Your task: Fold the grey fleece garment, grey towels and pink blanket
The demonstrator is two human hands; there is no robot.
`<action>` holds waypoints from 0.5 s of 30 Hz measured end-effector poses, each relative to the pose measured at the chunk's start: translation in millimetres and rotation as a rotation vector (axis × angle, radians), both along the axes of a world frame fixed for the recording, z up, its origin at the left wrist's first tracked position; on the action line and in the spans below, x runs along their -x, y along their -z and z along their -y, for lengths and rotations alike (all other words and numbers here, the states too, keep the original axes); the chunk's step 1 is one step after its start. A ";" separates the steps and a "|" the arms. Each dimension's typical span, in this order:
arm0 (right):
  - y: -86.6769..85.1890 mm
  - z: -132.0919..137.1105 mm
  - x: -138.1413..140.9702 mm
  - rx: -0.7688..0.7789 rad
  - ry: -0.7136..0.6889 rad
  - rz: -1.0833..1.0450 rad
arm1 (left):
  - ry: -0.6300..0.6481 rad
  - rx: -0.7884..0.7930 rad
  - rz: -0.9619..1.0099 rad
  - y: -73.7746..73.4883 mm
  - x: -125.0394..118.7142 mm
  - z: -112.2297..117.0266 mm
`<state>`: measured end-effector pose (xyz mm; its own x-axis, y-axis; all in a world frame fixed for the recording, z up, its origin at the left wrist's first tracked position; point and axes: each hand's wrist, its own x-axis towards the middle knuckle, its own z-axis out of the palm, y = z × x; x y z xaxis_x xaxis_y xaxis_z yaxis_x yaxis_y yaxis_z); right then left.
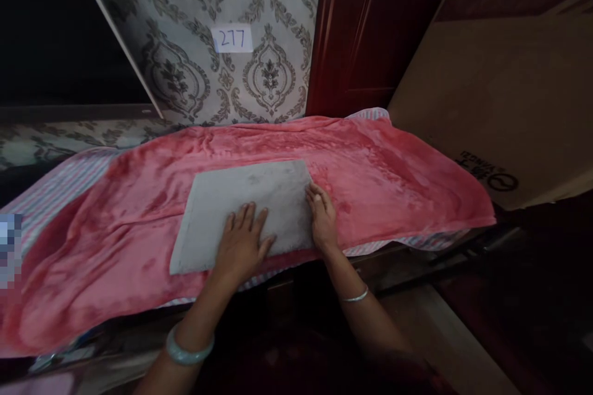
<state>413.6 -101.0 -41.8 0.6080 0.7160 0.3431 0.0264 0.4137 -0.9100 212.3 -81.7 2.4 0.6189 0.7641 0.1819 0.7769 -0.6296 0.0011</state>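
Observation:
A folded grey cloth (231,197) lies flat on a pink fleece blanket (393,185). My left hand (241,241) rests palm down on the cloth's near half, fingers spread and flat. My right hand (322,215) lies along the cloth's right edge, fingers stretched out and touching that edge. A pale green bangle (188,350) sits on my left wrist and a thin silver bracelet (356,296) on my right wrist.
The blanket covers a striped sheet (60,182) on a table-like surface. A large cardboard box (504,92) leans at the right. Patterned wallpaper with a paper label reading 277 (232,38) is behind, beside a dark red door (365,31).

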 end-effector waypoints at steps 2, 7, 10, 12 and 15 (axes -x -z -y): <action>0.4 0.6 0.5 -0.002 0.013 0.001 | -0.099 -0.026 -0.018 -1.6 26.2 -6.8; -0.6 2.4 2.5 0.003 0.028 -0.004 | -0.325 -0.022 0.105 6.5 89.3 -25.1; -2.8 3.1 3.2 0.023 0.020 -0.037 | -0.367 0.104 0.314 9.3 113.8 -37.9; -5.5 2.0 0.9 0.025 -0.006 -0.084 | -0.373 0.188 0.428 5.3 121.9 -48.3; -11.2 -5.0 -13.0 0.010 -0.005 -0.100 | -0.377 0.269 0.552 -7.9 122.8 -67.8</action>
<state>426.6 -96.0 -30.7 0.6354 0.7220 0.2737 -0.0669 0.4047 -0.9120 89.6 -13.9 10.3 0.1767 0.9699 0.1675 0.7827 -0.2417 0.5736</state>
